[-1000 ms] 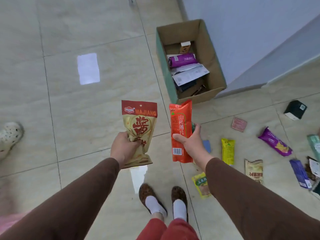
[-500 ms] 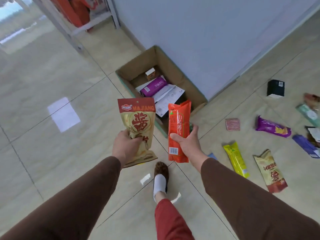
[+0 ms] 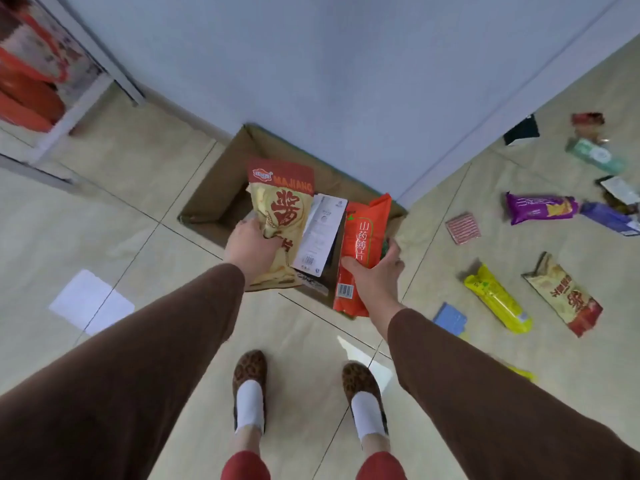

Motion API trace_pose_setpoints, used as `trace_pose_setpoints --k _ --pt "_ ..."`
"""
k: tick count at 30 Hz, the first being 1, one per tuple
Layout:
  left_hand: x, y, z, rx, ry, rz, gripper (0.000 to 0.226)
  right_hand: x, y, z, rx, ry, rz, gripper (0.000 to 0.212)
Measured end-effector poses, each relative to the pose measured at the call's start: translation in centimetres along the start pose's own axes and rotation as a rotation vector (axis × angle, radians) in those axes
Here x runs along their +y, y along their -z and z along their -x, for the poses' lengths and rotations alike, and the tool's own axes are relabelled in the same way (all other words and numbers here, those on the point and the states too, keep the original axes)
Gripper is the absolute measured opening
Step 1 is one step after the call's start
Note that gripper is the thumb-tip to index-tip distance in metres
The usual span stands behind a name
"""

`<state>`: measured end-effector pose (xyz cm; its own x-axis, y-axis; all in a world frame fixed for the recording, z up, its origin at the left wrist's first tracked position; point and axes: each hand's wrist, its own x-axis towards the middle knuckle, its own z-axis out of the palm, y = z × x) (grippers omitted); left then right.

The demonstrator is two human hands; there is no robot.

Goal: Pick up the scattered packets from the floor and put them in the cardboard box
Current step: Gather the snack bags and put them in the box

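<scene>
Head view: two packets held over the cardboard box [image 3: 221, 199], ready for release.
The left hand [image 3: 250, 249] grips the beige-and-red packet [image 3: 280, 216] by its lower half, and the right hand [image 3: 375, 273] has thumb and fingers curled round the orange packet [image 3: 363, 251]; both packets run lengthwise away from the person, top ends pointing toward the wall, above the box's near edge. The box, set against the foot of the wall, already holds a white printed packet [image 3: 320, 237] and other items not clearly seen. By this judgement the task is partly done: still on the floor to the right lie a yellow packet [image 3: 497, 299], a purple packet [image 3: 540, 207], a second beige packet [image 3: 562, 294] and several more.
</scene>
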<state>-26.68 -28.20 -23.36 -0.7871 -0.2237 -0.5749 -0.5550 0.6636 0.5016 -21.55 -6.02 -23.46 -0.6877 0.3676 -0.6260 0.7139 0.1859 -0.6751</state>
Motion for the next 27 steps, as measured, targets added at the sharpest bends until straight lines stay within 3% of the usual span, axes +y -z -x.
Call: trace_pose_setpoints --k 3,6,9,15,23,27 --pt "0.5 0.2 -4.4 -0.102 -0.051 -0.108 0.054 -0.2 -1.8 -1.6 0.058 -0.013 -0.059 0.096" --pt "0.7 0.3 -7.6 -0.145 -0.062 -0.205 0.083 0.0 -2.9 -2.5 0.077 -0.043 -0.036 0.102" --pt "0.5 0.6 -9.0 -0.193 -0.03 -0.37 0.096 0.2 -3.3 -2.6 0.094 -0.071 0.045 0.093" --pt "1.5 0.9 -5.3 -0.294 -0.263 -0.474 0.046 0.5 -3.0 0.2 0.156 -0.016 0.125 0.065" --pt "4.5 0.3 1.4 -0.342 -0.453 -0.519 0.042 1.6 1.3 6.3 0.22 0.039 0.226 0.043" --pt "7.5 -0.8 6.2 -0.347 -0.609 -0.577 0.049 3.9 5.6 9.6 0.253 0.085 0.287 0.046"
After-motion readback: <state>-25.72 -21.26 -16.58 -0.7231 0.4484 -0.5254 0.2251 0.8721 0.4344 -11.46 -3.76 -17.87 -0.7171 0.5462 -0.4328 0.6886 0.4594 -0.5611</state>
